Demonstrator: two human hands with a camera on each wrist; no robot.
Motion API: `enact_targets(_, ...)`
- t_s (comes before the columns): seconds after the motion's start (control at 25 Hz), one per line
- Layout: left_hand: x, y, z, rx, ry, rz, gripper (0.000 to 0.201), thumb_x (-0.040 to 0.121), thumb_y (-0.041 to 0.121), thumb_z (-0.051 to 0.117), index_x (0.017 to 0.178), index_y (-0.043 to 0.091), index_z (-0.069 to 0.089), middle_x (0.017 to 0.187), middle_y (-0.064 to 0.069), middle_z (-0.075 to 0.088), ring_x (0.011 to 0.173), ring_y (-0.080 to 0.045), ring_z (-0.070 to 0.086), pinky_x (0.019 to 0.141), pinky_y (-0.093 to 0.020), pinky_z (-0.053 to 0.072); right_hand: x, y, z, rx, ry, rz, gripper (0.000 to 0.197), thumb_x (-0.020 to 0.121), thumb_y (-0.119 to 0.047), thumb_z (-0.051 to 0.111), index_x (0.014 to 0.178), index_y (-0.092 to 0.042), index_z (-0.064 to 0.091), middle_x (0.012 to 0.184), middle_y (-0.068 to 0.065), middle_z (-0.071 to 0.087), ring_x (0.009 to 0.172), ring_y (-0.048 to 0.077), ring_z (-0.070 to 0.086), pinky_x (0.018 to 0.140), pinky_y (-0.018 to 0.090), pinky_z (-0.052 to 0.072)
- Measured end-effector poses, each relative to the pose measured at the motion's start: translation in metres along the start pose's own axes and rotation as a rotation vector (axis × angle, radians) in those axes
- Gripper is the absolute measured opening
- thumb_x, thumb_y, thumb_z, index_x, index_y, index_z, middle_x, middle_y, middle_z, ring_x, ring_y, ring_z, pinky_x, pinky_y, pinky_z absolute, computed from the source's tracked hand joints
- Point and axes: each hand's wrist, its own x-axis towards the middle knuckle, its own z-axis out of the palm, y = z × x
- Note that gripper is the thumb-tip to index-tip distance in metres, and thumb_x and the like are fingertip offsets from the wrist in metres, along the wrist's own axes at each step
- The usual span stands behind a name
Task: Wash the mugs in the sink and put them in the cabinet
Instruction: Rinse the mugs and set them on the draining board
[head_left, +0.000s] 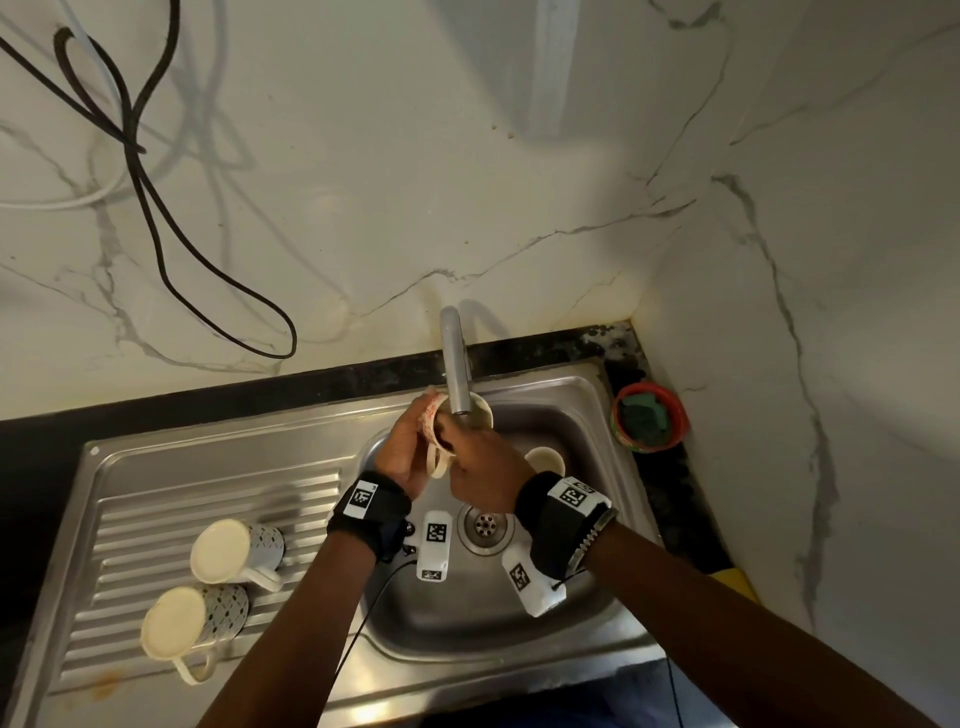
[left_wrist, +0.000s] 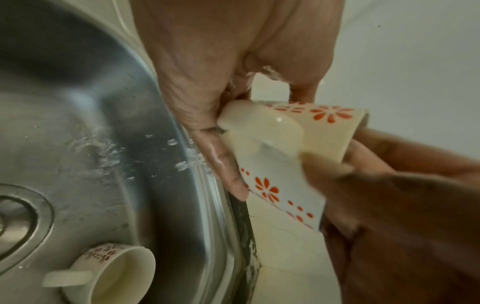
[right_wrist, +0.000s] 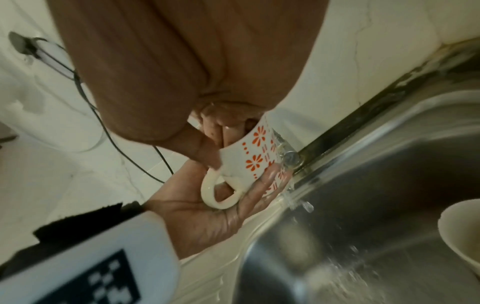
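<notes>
Overhead, a white marble-veined wall (head_left: 467, 156) fills most of the head view and turns a corner on the right, with a black cable (head_left: 156, 208) and a white one looping down its left part. Below it runs a dark desk (head_left: 208, 400) carrying a stainless steel sink (head_left: 519, 623) with a ribbed draining board (head_left: 208, 499) to the left. On that board two patterned mugs (head_left: 234, 551) lie on their sides, one just in front of the other, handles toward the person. At the sink's far right corner sits a red bowl (head_left: 649, 415) with a green scrubber in it. A grey tap (head_left: 457, 364) reaches over the basin, and water splashes on the steel below. Another cream mug (head_left: 544, 460) rests inside the basin, just right of the hands.

Under the spout, the orange-flowered mug (right_wrist: 249, 156) is held tilted, mouth toward the tap and handle toward the person. The left hand (head_left: 402, 452) cups it from the left and below, fingers wrapped along its wall and base. The right hand (head_left: 480, 467) is curled at the rim, with fingers pushed down inside the mug and the thumb on the outside by the handle.
</notes>
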Motion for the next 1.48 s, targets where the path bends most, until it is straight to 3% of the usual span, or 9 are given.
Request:
enact_targets(0.16, -0.006, -0.006, -0.007, -0.067, 0.062, -0.039, 0.067, 0.091, 0.048, 0.073, 0.141, 0.004, 0.06, 0.117, -0.017, 0.071, 0.101, -0.029, 0.071, 0.091, -0.045, 0.057, -0.018, 0.013, 0.004, -0.122, 0.236, -0.085, 0.059, 0.099, -0.028, 0.063, 0.153, -0.016, 0.042, 0.141, 0.007, 0.061, 0.129, 0.022, 0.057, 0.114, 0.04, 0.043)
enact_targets(0.32, -0.008, -0.031, -0.012, -0.058, 0.134, -0.134, 0.075, 0.076, 0.044, 0.088, 0.136, 0.008, 0.062, 0.129, -0.021, 0.069, 0.12, -0.038, 0.066, 0.102, -0.057, 0.053, -0.024, 0.036, 0.008, -0.128, 0.329, 0.097, 0.1, 0.075, -0.056, 0.082, 0.155, -0.022, 0.033, 0.157, 0.007, 0.039, 0.14, 0.025, 0.038, 0.11, 0.046, 0.038)
enact_targets(0.4, -0.012, -0.037, -0.008, -0.024, 0.143, -0.177, 0.064, 0.082, 0.04, 0.082, 0.134, 0.008, 0.063, 0.125, -0.022, 0.071, 0.12, -0.038, 0.066, 0.098, -0.054, 0.055, -0.018, 0.049, 0.0, 0.089, 0.185, 0.055, 0.104, 0.068, -0.047, 0.094, 0.152, -0.022, 0.037, 0.152, 0.003, 0.048, 0.138, 0.019, 0.046, 0.113, 0.047, 0.042)
enact_targets(0.52, -0.015, -0.034, 0.0, -0.013, 0.08, -0.188, 0.06, 0.085, 0.036, 0.075, 0.135, 0.007, 0.061, 0.119, -0.021, 0.073, 0.109, -0.034, 0.071, 0.091, -0.049, 0.061, -0.009, 0.045, -0.02, 0.25, 0.05, 0.026, 0.08, 0.069, -0.034, 0.098, 0.135, -0.024, 0.052, 0.129, -0.008, 0.065, 0.114, 0.005, 0.062, 0.1, 0.034, 0.053)
enact_targets(0.8, 0.016, 0.032, -0.007, 0.455, 0.147, -0.098, 0.042, 0.097, 0.055, 0.061, 0.108, 0.015, 0.069, 0.101, -0.009, 0.072, 0.099, -0.029, 0.066, 0.08, -0.037, 0.054, 0.0, 0.045, -0.013, 0.178, 0.166, 0.024, 0.08, 0.063, -0.051, 0.095, 0.129, -0.033, 0.054, 0.117, -0.011, 0.07, 0.105, 0.009, 0.068, 0.092, 0.043, 0.06)
enact_targets(1.0, 0.052, 0.058, -0.022, 0.768, 0.171, 0.017, 0.037, 0.102, 0.032, 0.064, 0.128, 0.007, 0.064, 0.119, -0.021, 0.07, 0.106, -0.033, 0.069, 0.098, -0.046, 0.055, 0.0, 0.045, -0.011, 0.247, 0.229, 0.05, 0.083, 0.063, -0.047, 0.094, 0.133, -0.031, 0.051, 0.118, -0.011, 0.07, 0.106, 0.011, 0.068, 0.092, 0.043, 0.06)
enact_targets(1.2, 0.056, 0.05, 0.004, 0.896, 0.136, 0.148, 0.015, 0.106, 0.011, 0.056, 0.105, 0.003, 0.069, 0.081, -0.008, 0.066, 0.069, -0.012, 0.065, 0.061, -0.015, 0.054, -0.007, 0.053, -0.013, 0.281, 0.241, 0.11, 0.08, 0.065, -0.041, 0.097, 0.132, -0.03, 0.056, 0.119, -0.015, 0.068, 0.107, 0.004, 0.066, 0.092, 0.028, 0.056)
enact_targets(1.36, 0.067, 0.05, 0.012, 1.174, 0.231, 0.333, 0.013, 0.098, 0.007, 0.064, 0.095, 0.011, 0.076, 0.082, -0.004, 0.068, 0.077, -0.017, 0.061, 0.076, -0.028, 0.052, -0.003, 0.061, -0.008, 0.266, 0.243, 0.128, 0.083, 0.064, -0.048, 0.096, 0.134, -0.032, 0.054, 0.124, -0.015, 0.067, 0.112, 0.006, 0.065, 0.097, 0.035, 0.058)
enact_targets(1.48, 0.07, 0.055, 0.012, 1.333, 0.283, 0.388, 0.013, 0.092, 0.002, 0.068, 0.097, 0.005, 0.079, 0.081, -0.001, 0.067, 0.082, -0.013, 0.063, 0.083, -0.026, 0.049, -0.001, 0.067, -0.004, 0.249, 0.24, 0.129, 0.084, 0.063, -0.051, 0.094, 0.134, -0.033, 0.053, 0.124, -0.014, 0.067, 0.113, 0.007, 0.065, 0.098, 0.037, 0.058)
